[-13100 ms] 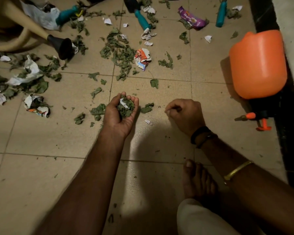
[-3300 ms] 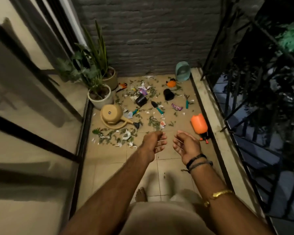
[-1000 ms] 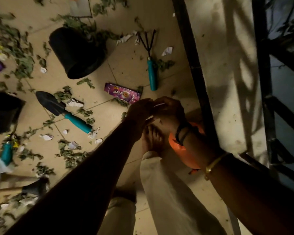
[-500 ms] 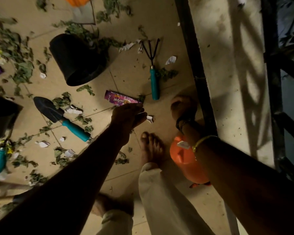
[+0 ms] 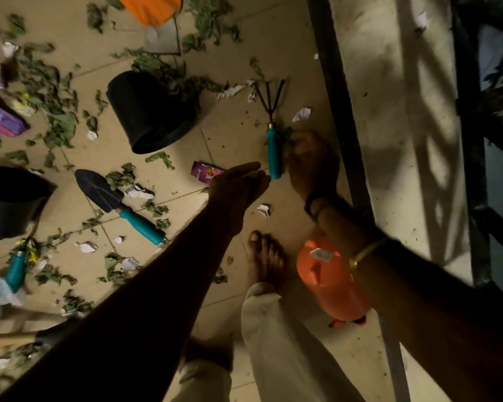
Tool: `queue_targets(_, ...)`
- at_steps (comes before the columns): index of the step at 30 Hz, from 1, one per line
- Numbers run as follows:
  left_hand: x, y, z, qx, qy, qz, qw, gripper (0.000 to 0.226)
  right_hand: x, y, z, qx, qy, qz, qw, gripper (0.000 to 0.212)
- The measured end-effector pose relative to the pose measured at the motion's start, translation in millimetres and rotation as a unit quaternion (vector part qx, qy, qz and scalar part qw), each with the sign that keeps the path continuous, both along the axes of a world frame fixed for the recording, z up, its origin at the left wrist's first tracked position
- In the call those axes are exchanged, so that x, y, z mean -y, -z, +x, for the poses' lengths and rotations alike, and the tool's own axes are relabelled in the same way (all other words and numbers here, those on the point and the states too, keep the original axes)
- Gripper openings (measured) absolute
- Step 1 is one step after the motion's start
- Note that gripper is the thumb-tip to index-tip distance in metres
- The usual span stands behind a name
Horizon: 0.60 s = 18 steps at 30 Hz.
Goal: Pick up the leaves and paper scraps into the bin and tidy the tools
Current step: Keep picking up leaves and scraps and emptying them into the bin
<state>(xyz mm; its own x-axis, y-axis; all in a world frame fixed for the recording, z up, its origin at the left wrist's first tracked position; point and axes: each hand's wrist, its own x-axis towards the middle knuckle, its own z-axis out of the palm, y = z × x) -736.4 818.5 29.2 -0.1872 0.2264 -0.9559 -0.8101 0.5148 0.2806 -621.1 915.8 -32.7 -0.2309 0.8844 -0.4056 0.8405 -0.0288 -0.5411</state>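
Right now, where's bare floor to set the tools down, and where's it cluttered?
Free: the tile patch between the black pot and the hand rake, past the purple wrapper; the pale ledge between the dark track and the railing, one paper scrap only. Crowded: leaves and wrappers left of the pot, and around the trowel.

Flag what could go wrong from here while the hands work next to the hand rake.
1. The right hand is low beside the hand rake; a sweep for leaves there may knock it or catch its metal tines.
2. The bare foot stands close to the orange spray bottle and a paper scrap; a step could trip or slip.
3. The light is dim, so small scraps may be missed.
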Motion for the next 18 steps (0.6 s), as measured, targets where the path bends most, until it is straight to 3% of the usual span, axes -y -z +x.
queue_targets(3, 7.2, 5.1, -6.5, 0.021, -0.005, 0.021, 1.0, 0.026, -25.3, 36.3, -11.1, 0.085, -0.045, 0.038, 0.995, 0.055)
queue_targets(5, 13.3, 11.5, -8.5, 0.027, -0.012, 0.028, 0.999, 0.026, -31.9, 52.6, -17.1, 0.119, -0.093, 0.032, 0.988, 0.055)
queue_targets(11, 25.4, 18.1, -3.3, 0.049, -0.045, 0.002, 0.998, 0.028, -20.9, 52.6, -8.2, 0.092, -0.155, 0.097, 0.979, 0.019)
queue_targets(14, 26.2, 10.6, -1.0, 0.06, -0.066, -0.009, 0.996, 0.027, -13.8, 46.9, 8.3, 0.102, -0.024, 0.018, 0.994, 0.02)
queue_targets(16, 25.8, 5.0, -1.8, 0.063, -0.071, -0.015, 0.995, 0.027, -3.9, 33.6, 17.2, 0.048, 0.09, -0.064, 0.993, 0.017)
queue_targets(18, 24.9, 1.2, -2.8, 0.061, -0.071, -0.017, 0.995, 0.027, 12.1, 9.8, 19.9, -0.035, 0.142, -0.113, 0.983, 0.018)
